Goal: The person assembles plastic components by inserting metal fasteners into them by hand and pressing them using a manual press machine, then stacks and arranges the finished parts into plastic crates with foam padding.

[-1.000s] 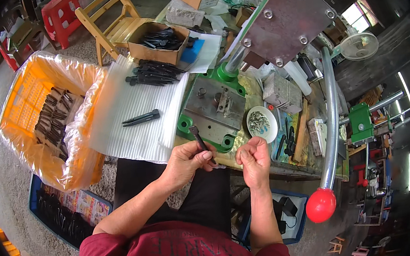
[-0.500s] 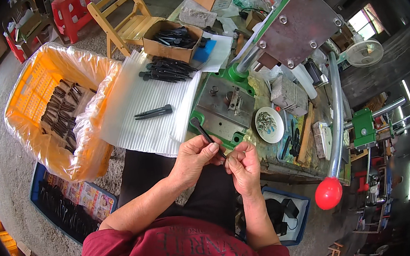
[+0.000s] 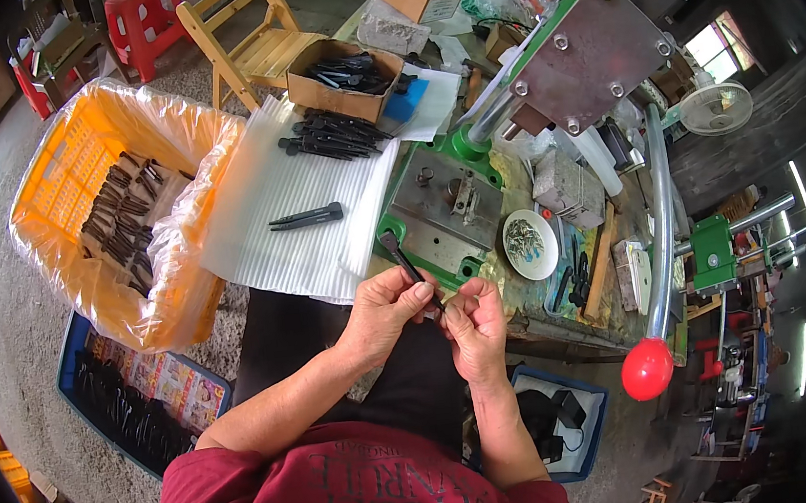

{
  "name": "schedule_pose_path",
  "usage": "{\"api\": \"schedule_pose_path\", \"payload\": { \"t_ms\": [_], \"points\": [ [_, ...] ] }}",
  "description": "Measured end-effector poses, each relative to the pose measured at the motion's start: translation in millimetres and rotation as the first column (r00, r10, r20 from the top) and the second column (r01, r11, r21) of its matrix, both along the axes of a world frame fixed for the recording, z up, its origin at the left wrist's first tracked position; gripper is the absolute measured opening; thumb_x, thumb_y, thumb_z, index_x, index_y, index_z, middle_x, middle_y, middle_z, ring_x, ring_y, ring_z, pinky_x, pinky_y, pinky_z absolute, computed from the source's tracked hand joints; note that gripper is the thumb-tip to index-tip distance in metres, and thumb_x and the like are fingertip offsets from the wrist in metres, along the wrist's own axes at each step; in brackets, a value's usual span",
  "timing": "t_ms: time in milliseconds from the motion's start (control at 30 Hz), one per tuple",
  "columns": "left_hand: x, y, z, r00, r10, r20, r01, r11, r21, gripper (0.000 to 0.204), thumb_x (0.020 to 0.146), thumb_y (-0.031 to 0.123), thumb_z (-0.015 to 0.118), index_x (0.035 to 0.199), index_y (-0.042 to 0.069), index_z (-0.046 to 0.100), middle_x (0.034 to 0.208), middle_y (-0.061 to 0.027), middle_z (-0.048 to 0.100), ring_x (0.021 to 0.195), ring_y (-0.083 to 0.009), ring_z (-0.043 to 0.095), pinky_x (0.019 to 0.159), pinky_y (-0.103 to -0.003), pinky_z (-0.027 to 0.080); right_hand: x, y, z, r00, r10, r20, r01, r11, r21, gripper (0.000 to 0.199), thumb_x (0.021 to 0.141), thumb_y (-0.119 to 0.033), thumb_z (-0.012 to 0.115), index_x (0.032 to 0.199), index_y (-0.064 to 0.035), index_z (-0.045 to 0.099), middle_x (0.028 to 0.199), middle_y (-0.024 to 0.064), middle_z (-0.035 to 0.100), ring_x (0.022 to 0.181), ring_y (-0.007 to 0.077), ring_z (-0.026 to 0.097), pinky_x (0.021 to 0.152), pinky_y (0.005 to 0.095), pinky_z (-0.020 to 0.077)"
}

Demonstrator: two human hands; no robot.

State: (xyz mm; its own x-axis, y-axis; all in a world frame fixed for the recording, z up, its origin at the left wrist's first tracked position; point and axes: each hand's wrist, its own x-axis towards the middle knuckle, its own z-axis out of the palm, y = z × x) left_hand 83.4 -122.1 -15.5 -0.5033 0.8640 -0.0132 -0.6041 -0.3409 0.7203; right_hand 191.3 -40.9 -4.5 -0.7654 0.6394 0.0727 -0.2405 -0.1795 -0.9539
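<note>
Holding a slim black clip part (image 3: 404, 261) at its lower end, the left hand (image 3: 385, 310) is closed around it so that the long end sticks up and away toward the press; this grip leaves the near end exposed for the right hand (image 3: 475, 327). The right hand is brought up against the left, its fingertips pinched together at that near end, apparently on something small, though what is pinched cannot be made out. Both hands are kept close to the body, above the lap and just before the edge of the desk (image 3: 526, 302), where fine work can be seen well.

Within easy reach, a white dish (image 3: 530, 244) of small metal pieces is set just right of the green press base (image 3: 439, 218). One finished-looking black clip (image 3: 306, 217) is laid alone on the white ribbed sheet (image 3: 293, 234), and a heap of similar clips (image 3: 327, 140) is gathered at its far edge beside a cardboard box (image 3: 346, 81) of more. An orange crate (image 3: 114, 213), lined with clear plastic, is placed at the left for bulk stock. The red-knobbed lever (image 3: 647, 368) hangs untouched at the right.
</note>
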Motion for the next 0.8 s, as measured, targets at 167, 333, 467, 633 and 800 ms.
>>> {"api": "schedule_pose_path", "payload": {
  "t_ms": [167,333,467,633,800],
  "points": [
    [1.9,1.2,-5.9,1.0,0.007,-0.008,-0.007,1.0,-0.007,0.013,0.081,0.017,0.057,0.085,0.005,0.056,0.077,-0.0014,0.057,0.061,-0.0064,0.045,0.055,-0.019,0.038,-0.8,-2.6,-6.2,0.999,-0.049,-0.021,0.048,0.998,-0.046,0.025,0.081,-0.006,0.054,0.099,-0.0072,0.038,0.069,-0.0014,0.045,0.058,0.0054,0.041,0.052,0.017,0.0334],
    [2.4,0.4,-4.8,0.999,0.005,-0.037,-0.007,0.999,-0.048,0.011,0.083,0.013,0.054,0.087,0.003,0.056,0.073,0.0016,0.053,0.06,-0.0043,0.04,0.054,-0.017,0.035,-1.4,-3.2,-5.2,0.997,-0.081,0.013,0.081,0.996,-0.045,0.025,0.081,-0.005,0.055,0.099,-0.0071,0.038,0.068,-0.0018,0.044,0.057,0.0049,0.04,0.051,0.0167,0.033],
    [6.0,1.4,-7.5,1.0,0.031,0.001,-0.031,0.997,-0.073,0.011,0.083,0.013,0.053,0.087,0.004,0.056,0.071,0.0026,0.051,0.059,-0.0039,0.04,0.052,-0.017,0.034,-4.0,-6.0,-7.6,0.992,-0.128,0.016,0.128,0.992,-0.007,0.025,0.081,-0.005,0.054,0.1,-0.0069,0.038,0.067,-0.0021,0.043,0.057,0.0048,0.04,0.051,0.0169,0.0332],
    [7.9,1.7,-6.5,0.997,0.069,-0.019,-0.07,0.996,-0.061,0.01,0.084,0.015,0.053,0.087,0.005,0.056,0.07,0.0029,0.052,0.06,-0.0038,0.042,0.052,-0.017,0.035,-5.2,-9.7,-7.7,0.985,-0.171,0.021,0.172,0.984,-0.046,0.024,0.082,-0.01,0.054,0.1,-0.0088,0.039,0.068,-0.001,0.047,0.058,0.0069,0.043,0.054,0.0199,0.0366],
    [5.2,1.9,-5.6,0.994,0.079,0.08,-0.074,0.995,-0.071,0.01,0.084,0.016,0.053,0.088,0.007,0.056,0.073,0.0017,0.056,0.064,-0.0043,0.047,0.053,-0.018,0.037,-9.0,-8.5,-4.1,0.983,-0.185,0.01,0.185,0.981,-0.055,0.023,0.082,-0.007,0.052,0.101,-0.0072,0.04,0.073,0.0021,0.05,0.063,0.0097,0.046,0.057,0.0229,0.0384]
  ]
}}
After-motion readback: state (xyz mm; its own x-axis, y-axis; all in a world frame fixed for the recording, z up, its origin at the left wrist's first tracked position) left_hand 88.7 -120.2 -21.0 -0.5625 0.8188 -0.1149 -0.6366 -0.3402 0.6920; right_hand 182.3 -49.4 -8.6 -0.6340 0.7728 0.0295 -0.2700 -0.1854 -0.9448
